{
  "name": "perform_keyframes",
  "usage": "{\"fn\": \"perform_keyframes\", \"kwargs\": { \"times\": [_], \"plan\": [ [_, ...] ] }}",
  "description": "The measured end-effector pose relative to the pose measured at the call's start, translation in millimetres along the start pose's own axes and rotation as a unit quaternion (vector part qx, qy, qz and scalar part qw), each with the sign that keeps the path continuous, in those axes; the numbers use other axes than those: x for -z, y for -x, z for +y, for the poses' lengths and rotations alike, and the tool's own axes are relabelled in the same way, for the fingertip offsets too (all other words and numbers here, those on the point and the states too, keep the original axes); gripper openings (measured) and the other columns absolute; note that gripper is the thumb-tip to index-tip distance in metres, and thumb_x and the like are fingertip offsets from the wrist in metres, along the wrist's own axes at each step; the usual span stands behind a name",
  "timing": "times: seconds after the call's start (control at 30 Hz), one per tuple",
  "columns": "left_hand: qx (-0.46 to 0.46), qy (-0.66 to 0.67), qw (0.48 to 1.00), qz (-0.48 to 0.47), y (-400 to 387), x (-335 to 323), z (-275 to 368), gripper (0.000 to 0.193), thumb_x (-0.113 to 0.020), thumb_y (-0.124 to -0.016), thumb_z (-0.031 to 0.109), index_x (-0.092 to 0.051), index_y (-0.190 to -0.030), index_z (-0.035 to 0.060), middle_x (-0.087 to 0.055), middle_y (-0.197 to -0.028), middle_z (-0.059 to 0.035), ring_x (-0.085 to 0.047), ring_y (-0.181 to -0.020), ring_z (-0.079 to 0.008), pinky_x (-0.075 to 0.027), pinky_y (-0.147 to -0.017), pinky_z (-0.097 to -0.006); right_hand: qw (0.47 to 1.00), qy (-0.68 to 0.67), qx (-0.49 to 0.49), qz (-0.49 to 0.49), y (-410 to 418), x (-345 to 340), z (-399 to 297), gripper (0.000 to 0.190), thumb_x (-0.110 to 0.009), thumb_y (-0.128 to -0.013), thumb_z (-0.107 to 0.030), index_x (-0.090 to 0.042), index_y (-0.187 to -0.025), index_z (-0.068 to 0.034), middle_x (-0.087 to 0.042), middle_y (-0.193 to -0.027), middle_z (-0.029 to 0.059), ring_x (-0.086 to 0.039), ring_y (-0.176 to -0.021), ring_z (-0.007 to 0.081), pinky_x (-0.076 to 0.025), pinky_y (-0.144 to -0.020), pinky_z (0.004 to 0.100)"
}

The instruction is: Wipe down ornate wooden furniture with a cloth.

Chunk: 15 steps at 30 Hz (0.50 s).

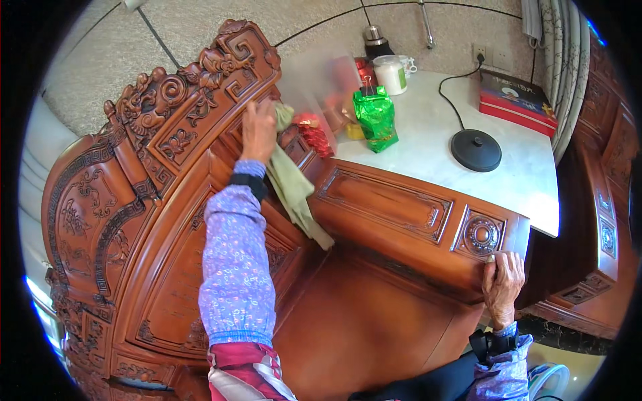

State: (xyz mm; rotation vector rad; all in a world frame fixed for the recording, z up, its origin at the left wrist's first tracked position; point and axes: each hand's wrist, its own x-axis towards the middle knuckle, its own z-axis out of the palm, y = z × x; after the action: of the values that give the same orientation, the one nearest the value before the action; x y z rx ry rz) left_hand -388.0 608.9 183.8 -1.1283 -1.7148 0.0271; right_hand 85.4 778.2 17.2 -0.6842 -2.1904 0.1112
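Note:
My left hand grips a pale green cloth against the carved wooden backrest of a large bench. The cloth's loose end hangs down towards the corner of the seat. At the right, my right hand rests on the front end of the carved armrest, its fingers over the edge beside a round medallion. I see no object in that hand.
Beyond the armrest stands a white-topped side table. On it are a green foil bag with a binder clip, a clear plastic container, a white-lidded jar, a corded black round base and a red-and-black box.

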Motion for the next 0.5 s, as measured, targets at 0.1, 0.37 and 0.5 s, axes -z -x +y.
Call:
{"fn": "perform_keyframes", "kwargs": {
  "times": [0.1,0.37,0.5],
  "plan": [
    [0.005,-0.068,0.998,-0.011,-22.5,15.8,-26.2,0.022,-0.053,-0.074,0.005,-0.060,-0.095,0.0002,-0.053,-0.106,-0.0086,-0.049,-0.093,-0.0246,-0.043,-0.076,-0.0358,1.000,-0.013,-0.005,-0.001,1.1,0.6,-0.9,0.003,-0.055,-0.078,-0.006,-0.053,-0.078,-0.003,-0.050,-0.075,0.0124,-0.049,-0.071,0.0297,-0.039,-0.066,0.0388],
    [-0.045,-0.193,0.979,-0.058,-2.1,27.0,-38.0,0.031,-0.055,-0.074,0.011,-0.061,-0.102,0.0000,-0.047,-0.114,-0.0069,-0.046,-0.098,-0.0205,-0.039,-0.072,-0.0311,0.999,-0.034,-0.012,-0.003,3.9,-4.3,-3.0,0.003,-0.055,-0.079,-0.005,-0.053,-0.079,-0.003,-0.050,-0.074,0.0138,-0.049,-0.070,0.0311,-0.040,-0.065,0.0399],
    [-0.011,-0.212,0.973,-0.089,6.5,65.4,-44.4,0.024,-0.058,-0.071,0.009,-0.062,-0.094,0.0014,-0.046,-0.109,-0.0063,-0.044,-0.093,-0.0221,-0.039,-0.069,-0.0324,0.999,-0.030,-0.020,-0.001,6.1,-1.1,-0.1,0.004,-0.052,-0.082,-0.005,-0.053,-0.080,-0.002,-0.048,-0.073,0.0148,-0.049,-0.070,0.0324,-0.040,-0.064,0.0410]
  ]
}}
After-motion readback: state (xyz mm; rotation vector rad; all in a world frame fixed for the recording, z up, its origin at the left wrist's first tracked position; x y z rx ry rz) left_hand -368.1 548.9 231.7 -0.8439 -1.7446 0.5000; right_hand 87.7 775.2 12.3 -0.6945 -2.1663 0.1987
